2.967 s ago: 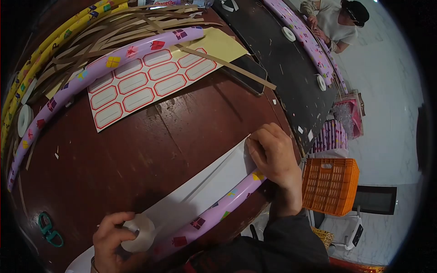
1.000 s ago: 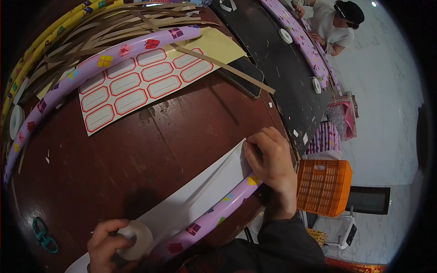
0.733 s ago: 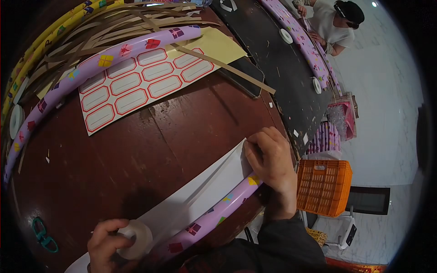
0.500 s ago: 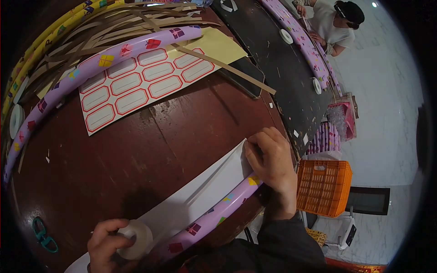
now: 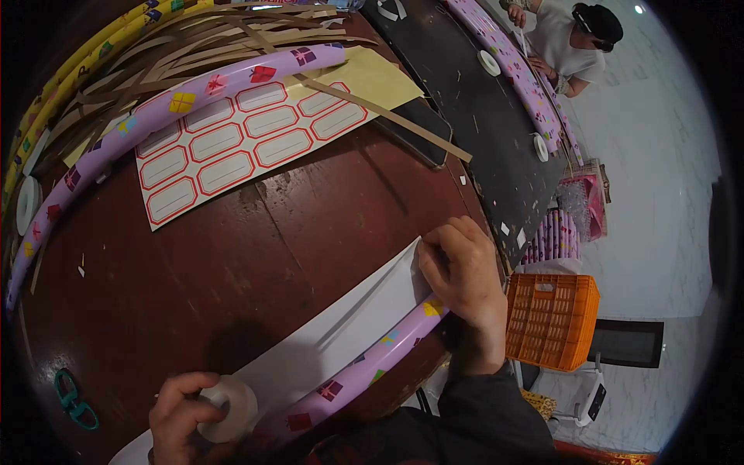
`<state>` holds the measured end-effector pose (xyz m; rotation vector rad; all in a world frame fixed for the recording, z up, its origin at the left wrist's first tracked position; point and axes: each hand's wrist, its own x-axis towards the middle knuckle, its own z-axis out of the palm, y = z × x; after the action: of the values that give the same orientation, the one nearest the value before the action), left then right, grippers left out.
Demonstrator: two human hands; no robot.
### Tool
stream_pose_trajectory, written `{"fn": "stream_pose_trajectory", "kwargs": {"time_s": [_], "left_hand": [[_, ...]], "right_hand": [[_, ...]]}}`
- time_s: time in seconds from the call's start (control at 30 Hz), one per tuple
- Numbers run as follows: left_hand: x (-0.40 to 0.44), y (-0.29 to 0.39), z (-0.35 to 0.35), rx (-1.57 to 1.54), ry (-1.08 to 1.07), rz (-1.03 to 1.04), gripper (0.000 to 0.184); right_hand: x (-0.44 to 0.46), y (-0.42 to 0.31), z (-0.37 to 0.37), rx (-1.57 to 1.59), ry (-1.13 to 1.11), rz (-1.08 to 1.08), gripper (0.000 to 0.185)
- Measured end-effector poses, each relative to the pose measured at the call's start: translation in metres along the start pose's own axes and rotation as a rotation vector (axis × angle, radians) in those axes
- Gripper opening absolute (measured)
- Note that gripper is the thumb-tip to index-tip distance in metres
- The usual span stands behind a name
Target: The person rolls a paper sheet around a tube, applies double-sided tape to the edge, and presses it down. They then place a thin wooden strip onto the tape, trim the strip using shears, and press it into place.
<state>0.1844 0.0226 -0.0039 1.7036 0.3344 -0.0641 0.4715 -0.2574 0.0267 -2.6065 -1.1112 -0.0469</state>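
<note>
A lilac roll of gift wrap [image 5: 364, 368] with printed presents lies along the table's near edge, its white underside [image 5: 298, 353] unrolled beside it. At the far end of that sheet, my right hand [image 5: 465, 271] is closed, thumb and fingers pinching the corner of the paper. My left hand [image 5: 177, 415] is closed around a roll of tape [image 5: 242, 407], low in the view over the near end of the sheet. Part of the gift wrap is hidden behind the tape and my right hand.
Another lilac roll [image 5: 182, 102] crosses a label sheet [image 5: 225, 151] and brown strips [image 5: 194, 54]. Teal thread snips [image 5: 75, 399] lie at left. A dark phone-like slab [image 5: 415, 139] sits by a black table [image 5: 473, 116]. A co-worker [image 5: 570, 46] handles wrap beyond an orange crate [image 5: 552, 322].
My hands, the tape and the gift wrap stay in place. The co-worker's upper hand has shifted slightly.
</note>
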Motion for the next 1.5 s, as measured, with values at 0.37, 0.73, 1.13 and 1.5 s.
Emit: {"fn": "stream_pose_trajectory", "kwargs": {"time_s": [0.37,0.73,1.13,1.5], "left_hand": [[-0.006,-0.031,-0.013,-0.012,-0.058,0.116,0.020],[-0.007,-0.036,-0.019,-0.151,-0.094,0.059,0.012],[-0.005,-0.017,-0.008,-0.140,-0.054,0.035,0.016],[0.012,0.017,-0.002,0.163,-0.056,0.198,0.034]], "right_hand": [[0.001,0.000,0.000,0.011,-0.004,-0.001,0.008],[-0.002,-0.001,0.003,-0.040,0.057,0.026,0.010],[-0.002,0.003,0.004,-0.065,0.073,-0.045,0.011],[-0.006,0.002,0.006,-0.057,0.321,-0.254,0.022]]}}
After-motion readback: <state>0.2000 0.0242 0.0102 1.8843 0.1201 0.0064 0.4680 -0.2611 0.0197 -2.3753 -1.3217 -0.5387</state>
